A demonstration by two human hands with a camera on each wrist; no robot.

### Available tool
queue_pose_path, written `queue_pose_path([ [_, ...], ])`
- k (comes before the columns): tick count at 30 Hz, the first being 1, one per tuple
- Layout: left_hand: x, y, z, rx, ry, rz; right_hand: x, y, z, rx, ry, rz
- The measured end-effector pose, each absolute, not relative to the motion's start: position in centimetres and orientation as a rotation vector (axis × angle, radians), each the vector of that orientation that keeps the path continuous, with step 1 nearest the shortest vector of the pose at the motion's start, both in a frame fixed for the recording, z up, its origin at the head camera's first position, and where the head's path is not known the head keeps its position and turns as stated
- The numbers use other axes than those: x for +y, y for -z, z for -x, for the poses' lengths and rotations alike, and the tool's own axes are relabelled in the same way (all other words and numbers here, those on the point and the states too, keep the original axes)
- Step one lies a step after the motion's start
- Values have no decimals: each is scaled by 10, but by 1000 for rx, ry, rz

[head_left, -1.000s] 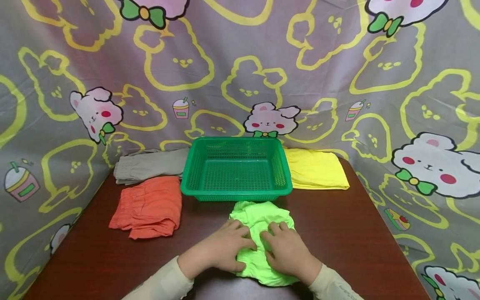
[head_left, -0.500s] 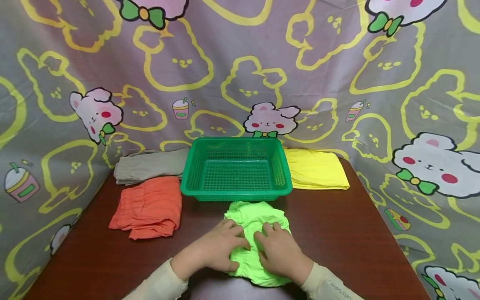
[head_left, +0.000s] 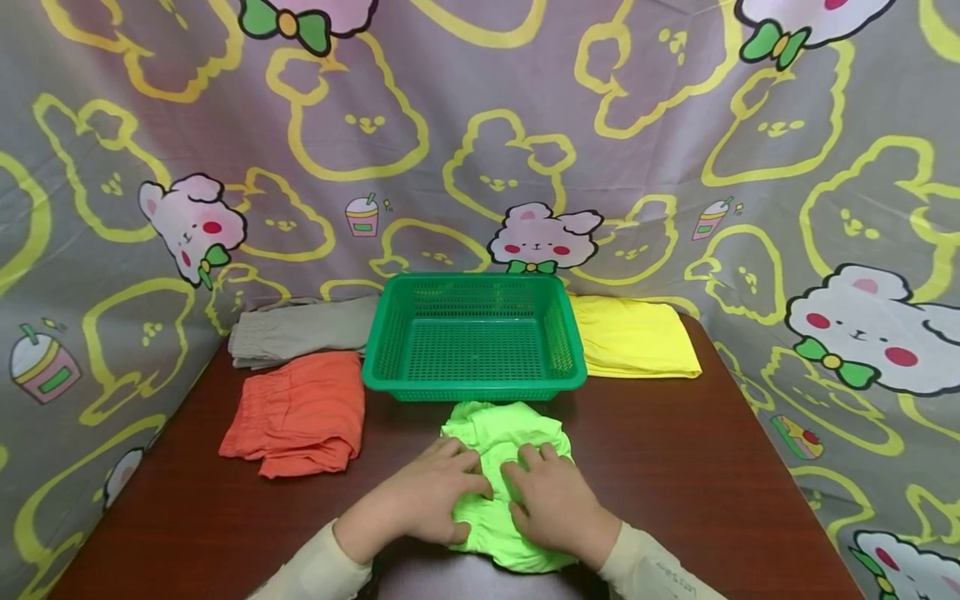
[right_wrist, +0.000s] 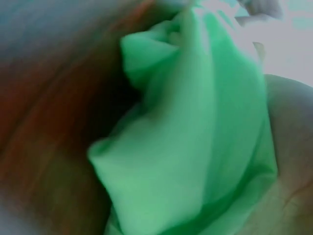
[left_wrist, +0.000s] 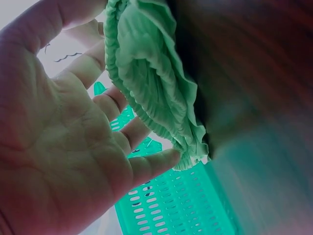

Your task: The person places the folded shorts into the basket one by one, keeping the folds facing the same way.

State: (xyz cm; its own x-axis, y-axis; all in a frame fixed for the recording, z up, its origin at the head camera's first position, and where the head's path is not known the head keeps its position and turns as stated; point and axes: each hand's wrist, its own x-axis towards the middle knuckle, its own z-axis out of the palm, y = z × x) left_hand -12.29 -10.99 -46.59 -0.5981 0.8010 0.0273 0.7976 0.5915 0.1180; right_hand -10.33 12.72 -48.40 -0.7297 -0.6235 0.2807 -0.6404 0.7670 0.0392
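Observation:
A folded lime-green pair of shorts [head_left: 517, 433] lies on the table just in front of the green basket. Its gathered elastic edge [left_wrist: 146, 93] shows in the left wrist view. On the left side of the shorts rests my left hand [head_left: 423, 492], fingers spread and slightly bent over the top, palm apart from the cloth. My right hand [head_left: 558, 504] lies on the right part, its fingertips touching the upper layer. In the right wrist view the green cloth [right_wrist: 195, 137] is blurred and covers most of the fingers.
The green perforated plastic basket [head_left: 474, 387] stands at the back middle with nothing in it. Left of it lie folded grey pants [head_left: 303, 331] and folded orange shorts [head_left: 303, 412]. A folded yellow garment [head_left: 637, 337] is on the right. Patterned cloth [head_left: 465, 125] encloses the brown table [head_left: 675, 467].
Both hands and the lime-green shorts have slid a little to the left. The hands keep much the same pose on the cloth; the basket and other garments stay put.

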Motion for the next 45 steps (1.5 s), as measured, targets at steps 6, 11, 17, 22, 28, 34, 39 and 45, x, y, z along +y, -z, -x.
queue_pose_path([
  [6,-109,465,123,2767,-193,-1405,135,474,100,-2756,-151,-1015],
  [11,-108,464,125,2758,-197,-1425,142,468,103,-2841,-202,-1055],
  [17,-106,459,128,2718,-239,-1376,151,461,110,-2870,-359,-1046],
  [22,-102,457,130,2731,-295,-1314,158,455,117,-2895,-492,-971],
  [28,-99,458,134,2785,-323,-1260,166,449,126,-2931,-574,-821],
  [34,-100,457,137,2882,-454,-1129,172,450,131,-3033,-642,-551],
  [39,-102,456,137,2970,-586,-939,176,448,134,-3151,-602,-352],
  [45,-107,459,135,2997,-701,-595,179,447,134,-3254,-502,-259],
])
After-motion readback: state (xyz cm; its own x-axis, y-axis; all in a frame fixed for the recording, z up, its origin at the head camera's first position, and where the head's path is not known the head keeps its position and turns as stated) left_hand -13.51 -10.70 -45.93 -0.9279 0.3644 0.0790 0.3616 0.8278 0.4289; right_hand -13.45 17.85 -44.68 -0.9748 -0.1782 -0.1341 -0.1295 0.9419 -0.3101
